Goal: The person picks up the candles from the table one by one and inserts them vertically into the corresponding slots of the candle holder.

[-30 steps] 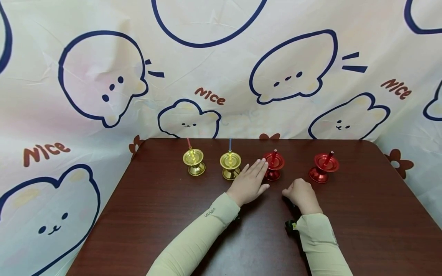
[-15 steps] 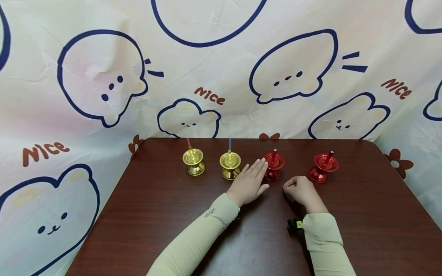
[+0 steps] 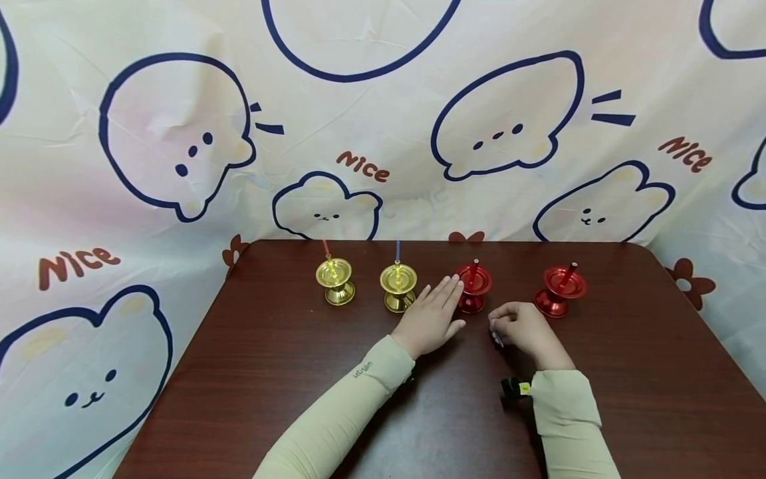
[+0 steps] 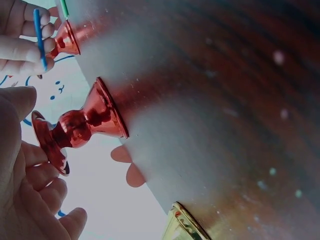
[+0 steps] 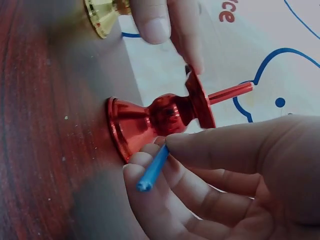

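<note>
In the head view, my left hand point(image 3: 427, 318) lies with straight fingers against the left red candlestick point(image 3: 477, 281), fingertips at its dish rim. The thumb stands apart from it. My right hand point(image 3: 523, 332) is just in front, to the right. Between its thumb and fingertips it pinches a slim blue candle point(image 5: 154, 167), one end pointing away from the fingers in the right wrist view. The candlestick's centre tube point(image 5: 232, 93) rises above its dish. A second red candlestick point(image 3: 559, 291) stands beyond the right hand. A green stick point(image 4: 64, 9) shows beside it in the left wrist view.
To the left stand two gold candlesticks, one point(image 3: 335, 281) bearing a thin red candle point(image 3: 326, 247), the other point(image 3: 398, 286) a blue candle point(image 3: 397, 251). All stand near the back of the brown table point(image 3: 287, 372). A printed cloth point(image 3: 407, 133) hangs behind it.
My right hand has shifted slightly up and to the right, its fingers turning so that the blue candle now shows below the fingertips. The left hand has stayed in place.
</note>
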`<state>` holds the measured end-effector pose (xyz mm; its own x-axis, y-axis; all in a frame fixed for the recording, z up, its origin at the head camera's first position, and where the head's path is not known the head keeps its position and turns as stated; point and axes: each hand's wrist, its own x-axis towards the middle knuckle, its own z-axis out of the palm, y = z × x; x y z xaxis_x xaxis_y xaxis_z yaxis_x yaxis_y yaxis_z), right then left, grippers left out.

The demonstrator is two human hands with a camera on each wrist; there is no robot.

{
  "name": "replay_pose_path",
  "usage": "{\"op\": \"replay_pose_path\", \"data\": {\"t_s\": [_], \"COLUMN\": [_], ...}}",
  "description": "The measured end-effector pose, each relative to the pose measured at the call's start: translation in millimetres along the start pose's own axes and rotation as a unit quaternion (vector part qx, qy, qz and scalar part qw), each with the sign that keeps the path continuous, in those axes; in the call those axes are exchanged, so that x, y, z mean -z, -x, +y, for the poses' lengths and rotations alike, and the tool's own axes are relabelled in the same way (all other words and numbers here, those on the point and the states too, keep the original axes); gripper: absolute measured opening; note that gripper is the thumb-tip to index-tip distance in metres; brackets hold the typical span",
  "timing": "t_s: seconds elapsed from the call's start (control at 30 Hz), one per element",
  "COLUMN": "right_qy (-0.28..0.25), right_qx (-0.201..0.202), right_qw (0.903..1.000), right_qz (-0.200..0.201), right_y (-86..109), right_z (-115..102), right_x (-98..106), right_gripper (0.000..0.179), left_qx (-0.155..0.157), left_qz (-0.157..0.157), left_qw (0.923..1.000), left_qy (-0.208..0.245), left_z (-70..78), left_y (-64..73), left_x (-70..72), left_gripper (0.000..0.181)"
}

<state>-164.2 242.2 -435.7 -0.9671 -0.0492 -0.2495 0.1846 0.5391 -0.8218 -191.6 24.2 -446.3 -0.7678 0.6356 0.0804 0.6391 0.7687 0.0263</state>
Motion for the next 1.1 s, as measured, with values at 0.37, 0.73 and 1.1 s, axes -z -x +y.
{"op": "replay_pose_path", "data": {"t_s": [0.37,0.73,1.1], "right_qy": [-0.029,-0.047,-0.028], "right_qx": [-0.004,0.020,0.042], "right_qw": [0.9995,0.9987,0.9977], "right_qz": [-0.007,0.006,0.045], "right_y": [2.8,4.6,4.1], "right_z": [-4.7,-5.9,-7.6], "right_x": [3.8,7.0,7.2], "right_gripper": [0.025,0.027,0.026], "left_qx": [0.000,-0.003,0.001], "left_qz": [-0.003,-0.001,-0.010], "left_qw": [1.0000,1.0000,0.9999], "left_qy": [0.002,-0.009,0.000], "left_z": [-0.3,-0.9,-1.0], "left_y": [-1.8,-2.0,-2.1], "left_x": [-1.0,-2.7,-0.9], "left_gripper": [0.071,0.072,0.071]}}
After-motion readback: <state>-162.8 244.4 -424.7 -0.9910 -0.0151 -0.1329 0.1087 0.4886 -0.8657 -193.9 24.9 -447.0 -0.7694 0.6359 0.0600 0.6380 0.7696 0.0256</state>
